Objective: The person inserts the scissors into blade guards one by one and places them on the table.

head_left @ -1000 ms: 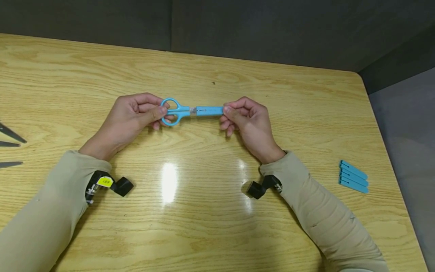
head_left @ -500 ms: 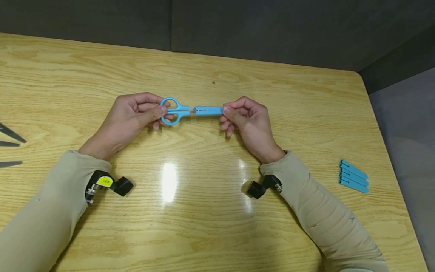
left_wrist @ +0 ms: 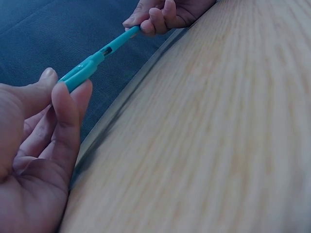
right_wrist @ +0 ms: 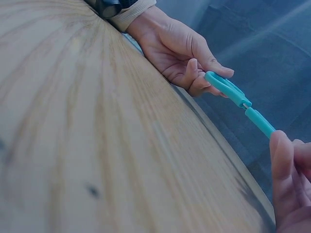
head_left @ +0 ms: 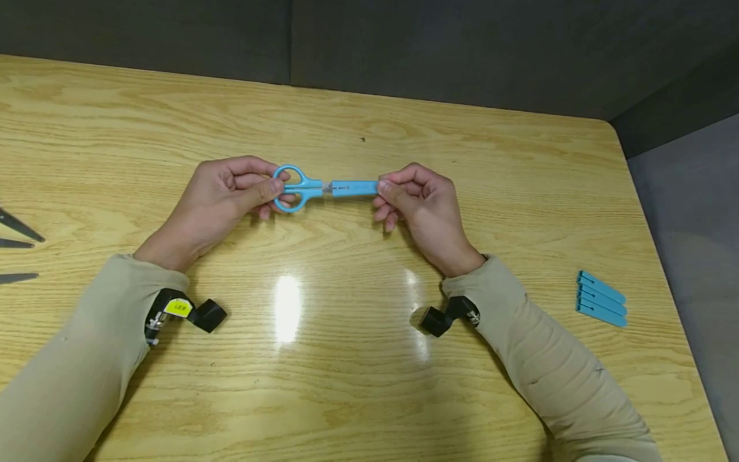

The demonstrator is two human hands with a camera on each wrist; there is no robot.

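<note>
Scissors (head_left: 300,188) held level above the wooden table (head_left: 346,359) at frame centre. Left hand (head_left: 222,199) pinching the blue handle loops; right hand (head_left: 418,202) pinching the blue blade cover (head_left: 355,187). Pull straight along the blade axis, without twisting. Keep fingertips clear of the exposed gap near the pivot.

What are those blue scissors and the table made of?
The scissors look like smooth moulded plastic at the handles, with a matching blue sheath over the blades; a small grey patch at the pivot may be metal. The table shows wood grain under a glossy coat, perhaps laminate: it mirrors the lights.
</note>
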